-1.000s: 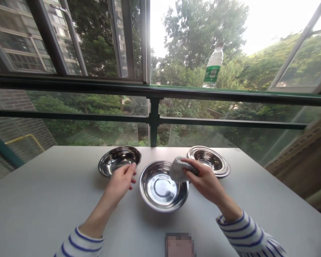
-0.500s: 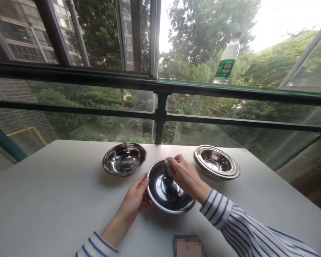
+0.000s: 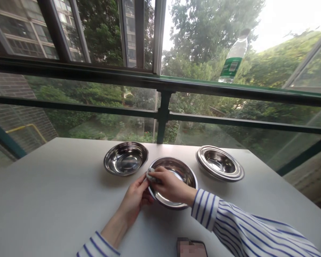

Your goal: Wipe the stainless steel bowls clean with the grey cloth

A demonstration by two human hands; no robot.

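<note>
A shiny steel bowl is tilted slightly above or against the table, its left rim gripped by my left hand, thumb near the edge and fingers under it. My right hand reaches across the bowl and pinches a crumpled pale cloth against the rim, close to my left thumb. Part of the bowl's inside is hidden behind my right hand. Behind it on the left sits another steel bowl. On the right lies a stack of steel bowls, one nested inside another.
The white table ends at a dark green railing before glass. A clear bottle with a green label stands on the railing's ledge. A phone-like dark object, partly blurred out, lies at the near edge.
My right hand has moved the cloth from the far rim leftward and nearer along the bowl to its left rim. My left hand still grips the bowl. The view has shifted slightly.
</note>
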